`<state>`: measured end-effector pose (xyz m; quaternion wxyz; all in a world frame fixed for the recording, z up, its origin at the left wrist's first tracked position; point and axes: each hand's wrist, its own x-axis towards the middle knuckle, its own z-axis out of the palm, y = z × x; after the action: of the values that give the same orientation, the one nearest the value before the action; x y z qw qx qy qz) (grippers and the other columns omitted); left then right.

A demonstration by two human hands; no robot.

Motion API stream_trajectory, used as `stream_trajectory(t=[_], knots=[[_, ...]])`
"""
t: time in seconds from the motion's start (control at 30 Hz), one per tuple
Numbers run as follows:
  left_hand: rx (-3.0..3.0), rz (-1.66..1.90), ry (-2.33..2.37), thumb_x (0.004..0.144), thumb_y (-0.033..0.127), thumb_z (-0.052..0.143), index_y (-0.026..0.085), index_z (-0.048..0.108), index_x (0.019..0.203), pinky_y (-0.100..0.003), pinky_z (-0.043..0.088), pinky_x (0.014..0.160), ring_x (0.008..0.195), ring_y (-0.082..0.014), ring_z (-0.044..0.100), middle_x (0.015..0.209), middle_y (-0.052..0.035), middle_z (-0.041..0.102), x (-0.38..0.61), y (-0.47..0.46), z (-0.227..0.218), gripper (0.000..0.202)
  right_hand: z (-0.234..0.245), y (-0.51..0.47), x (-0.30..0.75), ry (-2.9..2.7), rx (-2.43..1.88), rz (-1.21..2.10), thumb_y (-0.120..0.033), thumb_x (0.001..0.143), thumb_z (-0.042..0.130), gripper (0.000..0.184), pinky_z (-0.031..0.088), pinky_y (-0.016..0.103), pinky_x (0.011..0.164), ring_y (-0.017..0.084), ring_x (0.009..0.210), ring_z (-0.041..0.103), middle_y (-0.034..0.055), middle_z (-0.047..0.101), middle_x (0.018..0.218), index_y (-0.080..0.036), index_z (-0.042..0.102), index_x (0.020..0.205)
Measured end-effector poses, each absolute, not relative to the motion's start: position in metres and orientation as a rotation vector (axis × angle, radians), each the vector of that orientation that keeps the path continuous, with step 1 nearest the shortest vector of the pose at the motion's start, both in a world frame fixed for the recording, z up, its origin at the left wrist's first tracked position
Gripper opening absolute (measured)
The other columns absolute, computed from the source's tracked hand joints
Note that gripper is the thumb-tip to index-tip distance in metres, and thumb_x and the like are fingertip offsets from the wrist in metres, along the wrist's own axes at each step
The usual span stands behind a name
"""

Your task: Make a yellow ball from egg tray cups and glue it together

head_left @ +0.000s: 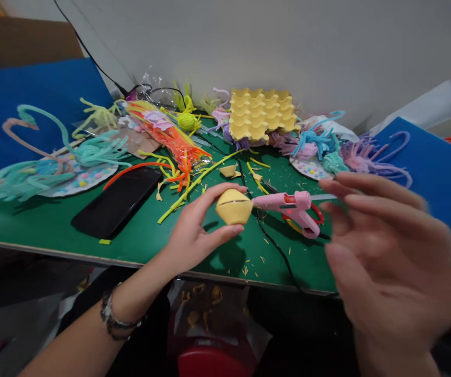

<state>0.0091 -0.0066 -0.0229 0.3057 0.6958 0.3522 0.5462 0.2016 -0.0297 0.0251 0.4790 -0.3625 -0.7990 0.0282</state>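
My left hand point(197, 228) is closed around a yellow piece point(233, 207) that looks like two egg-carton cups set rim to rim, with a dark seam across it. Just right of that piece, a pink hot glue gun point(288, 203) rests on the green table, its nozzle close to the cups. Whether nozzle and cups touch, I cannot tell. A clear glue stick point(323, 197) sticks out of the gun's back end. Nearest to it is my right hand point(390, 251), raised, slightly blurred, fingers spread apart with nothing visible in them.
A yellow egg carton point(262, 112) stands at the back. A black phone point(117, 201) lies at left, below orange pipe cleaners point(170, 139). Red-handled scissors point(316, 215) sit behind the gun. A black cord point(276, 248) crosses the table point(209, 256). Blue boards point(32, 104) flank both sides.
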Motion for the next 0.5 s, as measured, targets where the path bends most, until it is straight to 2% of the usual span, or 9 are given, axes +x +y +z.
stream_trajectory(t=[0.1,0.23,0.37,0.5], knots=[[1.683,1.5,0.88,0.075,0.032,0.064,0.019,0.051,0.112,-0.031,0.046,0.09,0.105,-0.0203,0.058,0.116,-0.0094,0.061,0.01,-0.005,-0.024,0.041,0.022,-0.024,0.197,-1.825,-0.871,0.516,-0.008,0.078,0.054,0.034,0.055,0.031,0.08,0.021,0.106,0.059,0.0076,0.049,0.122,-0.026,0.053,0.106],[1.644,1.518,0.903,0.074,0.03,0.065,0.019,0.051,0.112,-0.031,0.045,0.091,0.105,-0.0201,0.057,0.117,-0.0081,0.061,0.01,-0.005,-0.024,0.042,0.015,-0.016,0.193,-1.775,-0.877,0.828,-0.012,0.077,0.058,0.03,0.058,0.022,0.066,0.016,0.089,0.066,0.007,0.052,0.119,-0.025,0.053,0.103],[1.633,1.525,0.884,0.073,0.028,0.066,0.019,0.051,0.111,-0.03,0.046,0.09,0.105,-0.0192,0.058,0.116,-0.0077,0.061,0.01,-0.006,-0.024,0.042,0.013,-0.017,0.191,-1.71,-0.846,0.943,-0.011,0.076,0.061,0.027,0.059,0.025,0.069,0.016,0.086,0.068,0.0061,0.055,0.117,-0.023,0.056,0.1],[1.622,1.519,0.883,0.073,0.028,0.067,0.018,0.051,0.11,-0.03,0.046,0.09,0.105,-0.0195,0.058,0.116,-0.0086,0.061,0.01,-0.006,-0.023,0.042,0.012,-0.019,0.187,-1.68,-0.777,1.001,-0.005,0.075,0.061,0.024,0.059,0.022,0.07,0.014,0.08,0.069,0.002,0.065,0.1,-0.021,0.061,0.093]])
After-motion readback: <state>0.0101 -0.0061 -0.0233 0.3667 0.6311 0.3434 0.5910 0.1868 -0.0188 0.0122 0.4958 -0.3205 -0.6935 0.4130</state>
